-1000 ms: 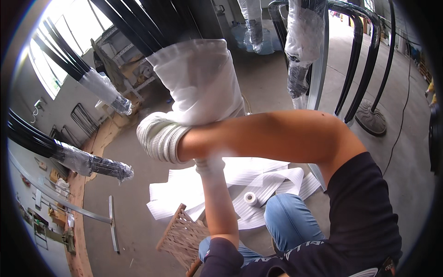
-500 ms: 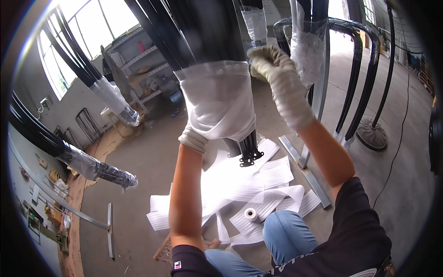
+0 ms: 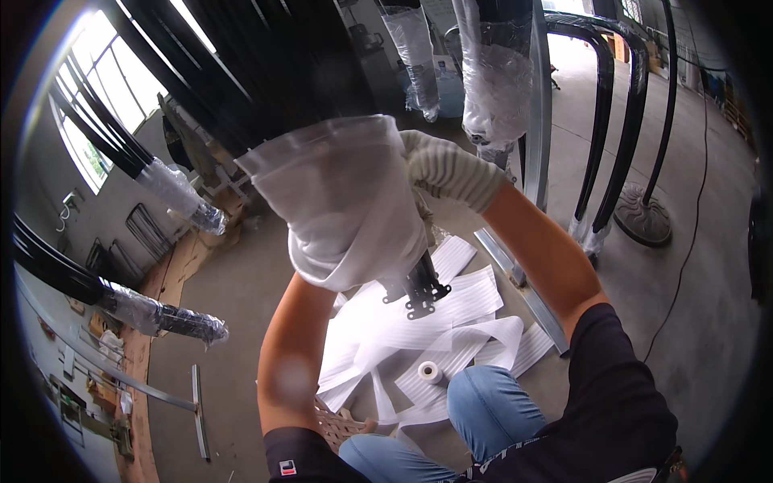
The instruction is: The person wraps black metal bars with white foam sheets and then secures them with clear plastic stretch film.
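Observation:
A white foam sheet (image 3: 346, 209) is wrapped round the lower part of a thick bundle of black metal tubes (image 3: 274, 64), which hangs at a slant before me. Flat black ends with holes (image 3: 420, 294) stick out below the wrap. My right hand (image 3: 451, 169), in a ribbed off-white glove, lies against the right side of the wrap; its fingers go out of sight behind the bundle. On the left, my bare forearm (image 3: 294, 354) runs up behind the wrap, which covers my left hand. What either hand grips is hidden.
White foam strips (image 3: 354, 338) and a small white roll (image 3: 430, 372) lie on the floor. Film-wrapped tube bundles hang at left (image 3: 153, 310) and at upper right (image 3: 499, 80). A metal upright (image 3: 539, 121), bent black tubes (image 3: 632, 121) and a round base (image 3: 642, 216) stand to the right.
My right hand has come down and in from beside the bundle to the wrap's side. My left glove has slipped out of sight behind the wrap. The view has shifted somewhat.

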`<act>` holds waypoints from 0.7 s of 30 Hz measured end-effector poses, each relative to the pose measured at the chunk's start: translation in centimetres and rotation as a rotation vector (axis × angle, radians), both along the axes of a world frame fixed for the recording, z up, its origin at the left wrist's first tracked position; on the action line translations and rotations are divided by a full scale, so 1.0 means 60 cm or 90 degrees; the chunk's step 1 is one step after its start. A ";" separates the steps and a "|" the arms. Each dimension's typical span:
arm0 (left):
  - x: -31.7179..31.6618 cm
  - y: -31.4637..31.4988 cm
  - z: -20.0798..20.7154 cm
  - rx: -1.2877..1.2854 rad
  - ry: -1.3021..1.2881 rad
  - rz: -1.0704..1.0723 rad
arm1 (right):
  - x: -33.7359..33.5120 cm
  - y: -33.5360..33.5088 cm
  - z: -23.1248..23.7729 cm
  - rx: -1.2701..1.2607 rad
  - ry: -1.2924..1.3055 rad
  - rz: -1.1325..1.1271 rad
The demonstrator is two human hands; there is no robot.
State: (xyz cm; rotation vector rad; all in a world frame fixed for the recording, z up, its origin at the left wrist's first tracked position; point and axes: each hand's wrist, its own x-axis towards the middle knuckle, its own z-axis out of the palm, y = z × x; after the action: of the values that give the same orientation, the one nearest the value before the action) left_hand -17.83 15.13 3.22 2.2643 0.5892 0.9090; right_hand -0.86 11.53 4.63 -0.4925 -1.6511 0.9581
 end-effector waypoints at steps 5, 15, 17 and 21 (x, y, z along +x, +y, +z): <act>-0.037 -0.025 -0.006 0.036 -0.023 0.022 | -0.026 -0.063 -0.006 0.100 -0.054 -0.268; -0.105 -0.091 -0.074 0.086 -0.230 0.081 | -0.066 -0.179 -0.093 0.373 -0.049 -0.465; -0.128 -0.095 -0.093 0.078 -0.278 0.086 | -0.068 -0.200 -0.094 0.245 -0.077 -0.429; -0.140 -0.102 -0.110 0.046 -0.363 0.072 | -0.079 -0.205 -0.110 0.272 -0.138 -0.450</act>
State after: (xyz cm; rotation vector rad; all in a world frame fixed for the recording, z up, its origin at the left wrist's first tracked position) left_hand -26.22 9.02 -3.40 1.9088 0.4273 1.5740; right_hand -5.58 -0.79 -1.99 -0.8240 -1.6302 0.0293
